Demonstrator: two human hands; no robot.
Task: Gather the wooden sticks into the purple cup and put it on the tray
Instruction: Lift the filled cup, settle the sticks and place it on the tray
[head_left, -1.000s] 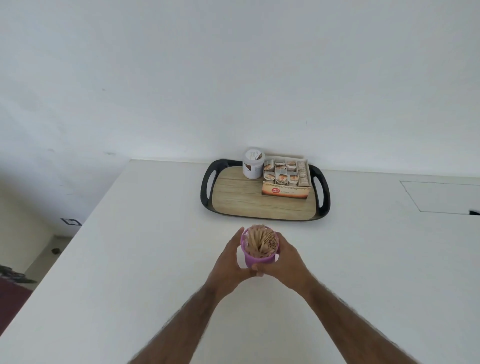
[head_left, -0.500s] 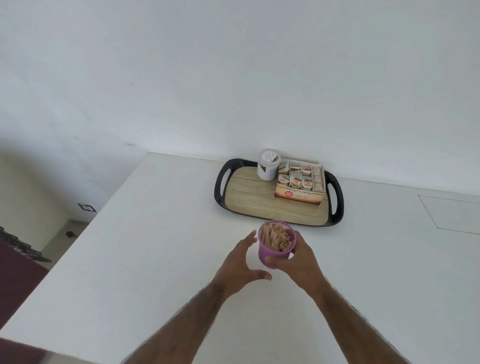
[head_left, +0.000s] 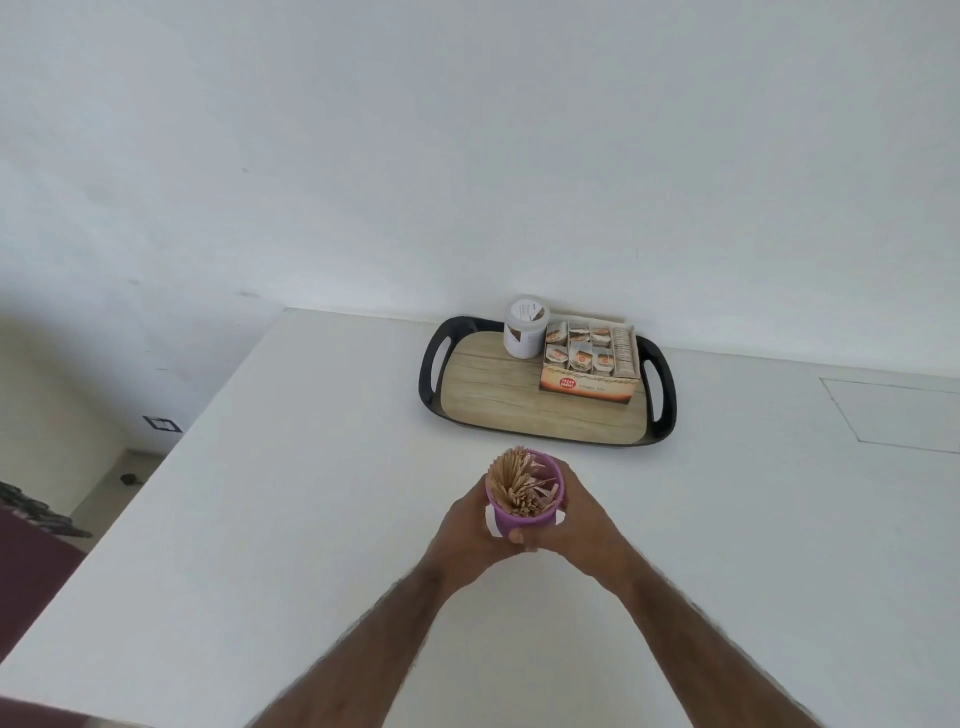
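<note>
The purple cup (head_left: 522, 517) is upright and packed with wooden sticks (head_left: 519, 486), whose tips rise past its rim. It is held over the white counter (head_left: 311, 467), a little short of the tray (head_left: 431, 364) and not on it; whether its base touches the counter cannot be told. The left grip (head_left: 465, 530) curls round the cup's left side, and the right grip (head_left: 582, 525) wraps its right side. The black-rimmed tray has a wood-look floor and lies by the wall (head_left: 467, 156). At its far side it carries a white jar (head_left: 525, 326) and an open box of sachets (head_left: 589, 364), just beside each other
</note>
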